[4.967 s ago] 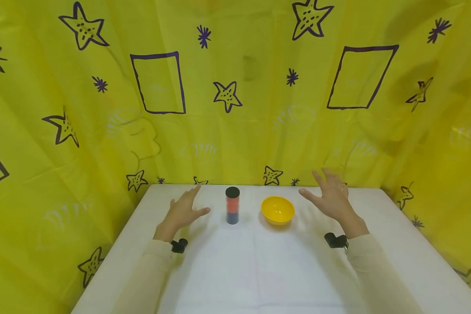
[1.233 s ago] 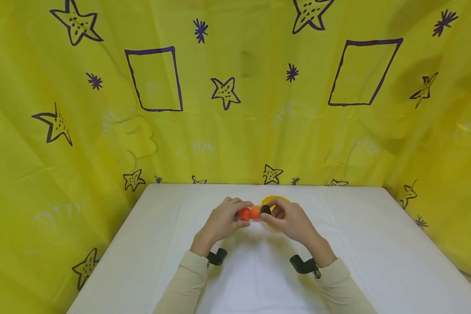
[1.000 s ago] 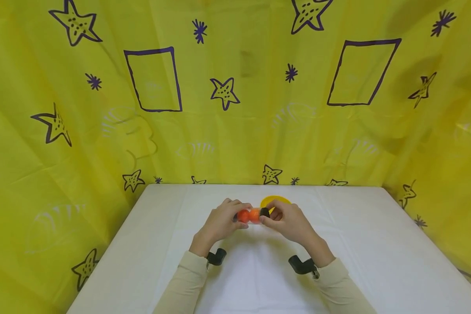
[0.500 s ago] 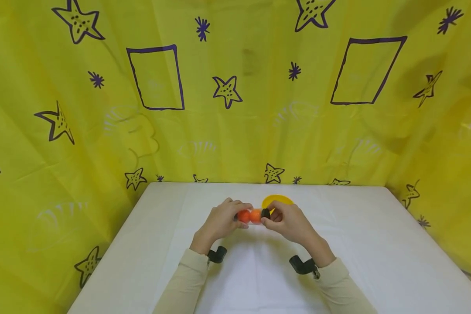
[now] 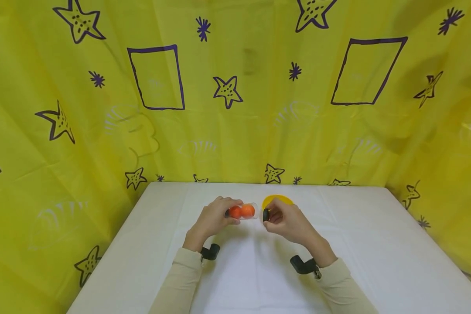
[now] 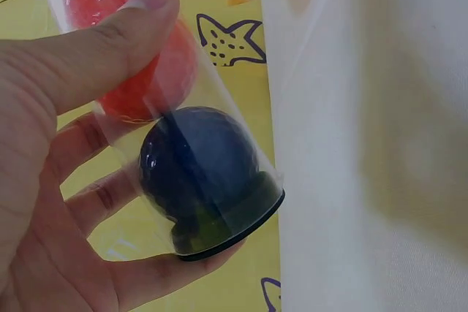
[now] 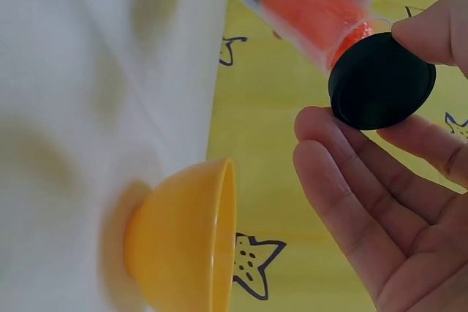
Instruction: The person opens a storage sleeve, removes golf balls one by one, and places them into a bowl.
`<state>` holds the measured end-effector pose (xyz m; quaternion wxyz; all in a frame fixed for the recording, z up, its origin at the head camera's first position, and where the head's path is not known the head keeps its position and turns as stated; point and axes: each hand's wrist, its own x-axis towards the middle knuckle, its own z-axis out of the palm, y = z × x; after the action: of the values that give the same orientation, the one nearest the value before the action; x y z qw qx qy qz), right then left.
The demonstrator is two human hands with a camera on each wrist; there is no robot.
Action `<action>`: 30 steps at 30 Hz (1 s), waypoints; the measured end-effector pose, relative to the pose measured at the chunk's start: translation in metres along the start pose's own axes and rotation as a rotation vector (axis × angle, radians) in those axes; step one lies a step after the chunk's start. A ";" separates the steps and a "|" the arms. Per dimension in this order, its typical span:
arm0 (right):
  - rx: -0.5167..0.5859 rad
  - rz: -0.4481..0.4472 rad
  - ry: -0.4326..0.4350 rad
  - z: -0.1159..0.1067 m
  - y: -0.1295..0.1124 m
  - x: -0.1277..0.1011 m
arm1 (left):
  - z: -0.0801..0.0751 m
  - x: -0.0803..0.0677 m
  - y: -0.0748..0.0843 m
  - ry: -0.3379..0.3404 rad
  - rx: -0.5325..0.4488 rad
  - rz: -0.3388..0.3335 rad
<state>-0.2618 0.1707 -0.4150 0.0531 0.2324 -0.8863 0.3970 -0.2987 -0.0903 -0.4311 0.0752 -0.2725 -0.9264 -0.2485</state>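
My left hand (image 5: 213,219) grips a clear plastic tube (image 5: 243,211) sideways above the white table (image 5: 259,279). The tube (image 6: 175,129) holds two orange balls (image 5: 241,212) and, at its closed end, a dark blue ball (image 6: 197,166). Its open mouth points right. My right hand (image 5: 284,220) pinches the black round lid (image 7: 380,82), held just off the tube's mouth (image 7: 365,31). Behind the right hand a yellow bowl (image 5: 276,200) stands on the table; it also shows as the yellow bowl (image 7: 183,246) in the right wrist view.
A yellow sheet with purple stars and squares (image 5: 235,87) hangs round the table on three sides. The table's front edge lies near my sleeves (image 5: 337,288).
The black lid has come off the tube. My left hand moved the tube a little left, and a gap now shows between lid and tube mouth.
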 end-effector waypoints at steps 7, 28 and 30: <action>-0.006 0.057 -0.075 0.006 0.003 0.001 | -0.003 0.000 -0.001 0.030 0.017 -0.015; -0.030 0.113 -0.327 0.045 0.023 0.002 | -0.009 0.000 0.001 0.066 0.055 -0.020; -0.035 0.119 -0.331 0.045 0.024 0.002 | -0.009 0.000 0.000 0.064 0.055 -0.022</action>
<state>-0.2700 0.1509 -0.4615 -0.1132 0.2406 -0.9020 0.3401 -0.2987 -0.0944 -0.4233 0.1097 -0.2520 -0.9330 -0.2324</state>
